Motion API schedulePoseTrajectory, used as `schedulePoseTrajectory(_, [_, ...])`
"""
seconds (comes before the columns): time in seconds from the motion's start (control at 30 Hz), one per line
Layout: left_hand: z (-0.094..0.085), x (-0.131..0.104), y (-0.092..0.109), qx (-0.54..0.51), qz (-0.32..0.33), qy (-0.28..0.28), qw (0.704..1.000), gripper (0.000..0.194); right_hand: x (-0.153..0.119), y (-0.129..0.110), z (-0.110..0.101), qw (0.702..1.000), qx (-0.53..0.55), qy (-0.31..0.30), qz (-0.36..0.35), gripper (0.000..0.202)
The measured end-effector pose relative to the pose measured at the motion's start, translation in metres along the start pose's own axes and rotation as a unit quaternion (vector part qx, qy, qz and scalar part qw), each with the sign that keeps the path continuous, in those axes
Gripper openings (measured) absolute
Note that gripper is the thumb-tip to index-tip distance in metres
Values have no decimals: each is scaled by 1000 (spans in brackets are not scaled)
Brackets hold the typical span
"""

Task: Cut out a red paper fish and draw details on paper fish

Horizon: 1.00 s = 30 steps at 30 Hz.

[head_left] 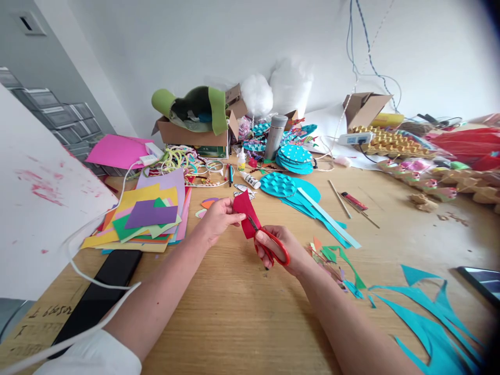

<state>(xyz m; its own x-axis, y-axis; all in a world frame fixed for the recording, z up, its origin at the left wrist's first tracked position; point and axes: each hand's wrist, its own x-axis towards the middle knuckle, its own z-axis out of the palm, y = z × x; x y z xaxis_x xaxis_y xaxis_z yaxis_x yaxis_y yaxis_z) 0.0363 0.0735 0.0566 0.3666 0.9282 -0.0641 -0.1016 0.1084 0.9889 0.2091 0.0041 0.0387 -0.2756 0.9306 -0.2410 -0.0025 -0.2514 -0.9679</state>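
My left hand point(219, 219) pinches a piece of red paper point(247, 207) by its left edge, over the middle of the wooden table. Closed around the orange-red handles of the scissors point(282, 249) is my right hand point(282, 245), just right of the paper. The dark scissor blades lie against the paper near my left thumb. Behind the paper are small cut paper shapes with drawn lines point(245, 190) and a white glue bottle point(251, 180).
Stacked coloured paper point(152, 214) and a black phone point(113, 271) lie at left, with a white cable point(97, 283) crossing. Blue offcuts point(425, 323) lie at right. Blue discs point(279, 185), a grey flask point(275, 136) and a cardboard box point(191, 136) stand behind.
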Motion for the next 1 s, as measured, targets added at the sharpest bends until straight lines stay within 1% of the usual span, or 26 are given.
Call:
schedulePoseTrajectory(0.17, [0,1,0,20,7,8,1000,30,1,-1,2,999,-20,30,17,48])
schedulePoseTrajectory(0.27, [1,0,0,25,9,9,1000,29,1,-2,2,999,-29,34,20,47])
schedulePoseTrajectory(0.5, [0,0,0,34,2,4,999,36,0,-1,1,999,-17,21,17,50])
schedulePoseTrajectory(0.77, [0,1,-1,25,-7,7,1000,29,1,2,0,1000,-8,5,6,52])
schedulePoseTrajectory(1.0, [1,1,1,26,-13,10,1000,30,2,4,-1,1000,-2,6,9,52])
